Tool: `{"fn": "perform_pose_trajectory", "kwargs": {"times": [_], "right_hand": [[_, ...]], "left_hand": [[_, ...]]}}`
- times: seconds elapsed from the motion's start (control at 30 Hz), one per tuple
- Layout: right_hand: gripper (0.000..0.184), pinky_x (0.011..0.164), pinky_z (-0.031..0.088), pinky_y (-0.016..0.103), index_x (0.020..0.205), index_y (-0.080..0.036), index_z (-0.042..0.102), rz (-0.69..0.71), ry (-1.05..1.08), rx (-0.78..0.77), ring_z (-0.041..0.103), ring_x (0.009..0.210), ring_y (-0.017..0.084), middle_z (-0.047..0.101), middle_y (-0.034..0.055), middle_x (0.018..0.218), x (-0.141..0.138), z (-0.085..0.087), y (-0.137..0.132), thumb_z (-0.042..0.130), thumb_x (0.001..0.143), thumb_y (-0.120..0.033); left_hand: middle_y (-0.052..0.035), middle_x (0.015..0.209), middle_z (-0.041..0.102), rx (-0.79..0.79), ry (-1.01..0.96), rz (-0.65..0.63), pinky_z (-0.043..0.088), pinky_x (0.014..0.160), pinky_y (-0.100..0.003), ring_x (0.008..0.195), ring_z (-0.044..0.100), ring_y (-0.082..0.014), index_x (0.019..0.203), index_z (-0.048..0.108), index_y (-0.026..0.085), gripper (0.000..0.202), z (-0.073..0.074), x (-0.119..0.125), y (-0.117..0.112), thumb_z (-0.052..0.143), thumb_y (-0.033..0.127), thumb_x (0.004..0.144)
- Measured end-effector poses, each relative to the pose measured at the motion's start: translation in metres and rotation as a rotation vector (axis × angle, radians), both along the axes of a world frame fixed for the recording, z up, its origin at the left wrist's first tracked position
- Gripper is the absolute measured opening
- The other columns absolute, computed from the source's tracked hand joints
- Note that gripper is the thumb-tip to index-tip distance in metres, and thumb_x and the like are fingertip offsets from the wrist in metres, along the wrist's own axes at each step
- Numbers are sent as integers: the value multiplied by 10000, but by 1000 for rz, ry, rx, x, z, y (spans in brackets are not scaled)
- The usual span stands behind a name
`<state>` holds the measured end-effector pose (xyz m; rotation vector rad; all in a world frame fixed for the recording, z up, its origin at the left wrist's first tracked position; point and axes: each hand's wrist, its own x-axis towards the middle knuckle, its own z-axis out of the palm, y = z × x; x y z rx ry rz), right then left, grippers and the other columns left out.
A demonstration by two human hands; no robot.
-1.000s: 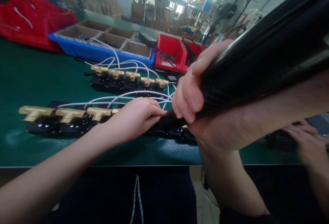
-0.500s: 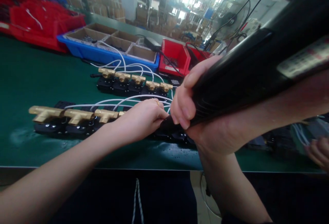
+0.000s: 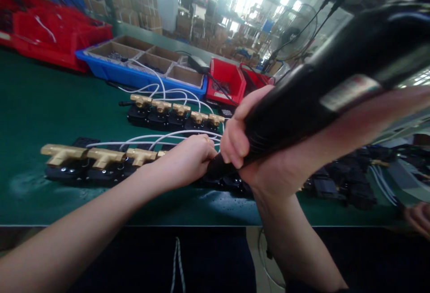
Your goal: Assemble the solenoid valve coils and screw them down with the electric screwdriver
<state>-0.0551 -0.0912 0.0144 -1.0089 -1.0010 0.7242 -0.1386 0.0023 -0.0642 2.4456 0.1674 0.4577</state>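
Note:
My right hand (image 3: 242,136) is wrapped round a black electric screwdriver (image 3: 289,109), tilted with its nose pointing down and left. My left hand (image 3: 195,156) is closed beside the screwdriver's nose; its fingertips are partly hidden, and what they pinch cannot be made out. Both hands are over the front row of black units with brass tee fittings (image 3: 65,155) and white cables (image 3: 141,138). The unit under the screwdriver's nose is mostly covered. Behind stands a second row of black units with smaller-looking brass tees (image 3: 161,105).
A blue divided tray (image 3: 141,80) holding small parts stands at the back, with red bins (image 3: 225,78) to its right and more red bins (image 3: 60,37) at left. Black parts (image 3: 339,181) lie on the right. Another person's hand (image 3: 418,217) shows at the right edge.
The screwdriver's rear end has swung lower in view and more of its body shows. My hands stay at the same place on the front row. The other person's hand has moved lower.

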Motion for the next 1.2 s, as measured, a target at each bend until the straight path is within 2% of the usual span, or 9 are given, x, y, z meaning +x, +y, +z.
{"fn": "perform_pose_trajectory", "kwargs": {"times": [0.1,0.17,0.27,0.33,0.53,0.77,0.93,1.03,1.2], "right_hand": [[730,263,293,276,489,-238,515,-44,71,55,387,285,141,445,6,380,-3,13,0,391,697,-927],[745,251,295,297,448,-233,481,-40,68,32,389,265,158,441,20,358,-4,17,2,415,677,-939],[806,245,289,305,456,-210,506,19,82,32,391,259,171,456,33,362,-4,12,4,361,663,-975],[841,262,307,290,509,-195,562,80,91,63,414,278,165,470,23,387,-3,7,4,308,686,-977],[763,311,312,263,483,-190,563,29,18,34,429,302,137,486,15,399,-8,3,1,398,806,-862],[804,287,322,274,460,-210,613,52,-42,45,415,293,143,491,28,378,-13,4,5,323,822,-867],[684,329,375,266,418,-244,520,30,-54,25,408,313,129,441,-5,361,-12,-1,9,464,783,-821],[679,342,390,262,411,-244,460,-5,-30,42,412,329,125,407,-10,367,-11,-6,9,465,757,-828],[758,282,305,273,491,-215,570,33,20,37,408,303,144,473,12,389,-12,-2,7,378,769,-894]], "left_hand": [[-27,725,688,68,-22,11,511,732,-266,774,655,-181,671,700,173,234,4,-8,-1,556,39,796],[-44,834,711,103,-57,29,506,754,-277,834,656,-189,760,731,177,213,6,-19,0,565,65,835],[-62,970,718,116,-45,67,510,813,-317,928,656,-214,913,760,200,179,8,-35,3,585,166,898],[-62,972,722,124,-12,74,513,826,-330,935,659,-220,958,764,212,170,8,-44,5,601,218,910],[-63,984,746,159,-16,74,524,795,-330,895,671,-217,984,771,208,169,2,-49,7,621,235,910],[-63,960,753,134,-47,57,519,789,-341,874,672,-210,972,776,207,179,-4,-50,9,607,241,924],[-61,954,738,101,-18,53,522,795,-340,875,658,-206,877,780,222,191,-2,-50,8,594,236,919],[-65,968,734,91,-14,44,524,800,-340,888,657,-208,892,780,224,193,-3,-50,9,589,242,921],[-72,964,742,113,-43,62,520,782,-327,880,665,-210,979,773,204,181,-12,-53,15,611,257,920]]}}
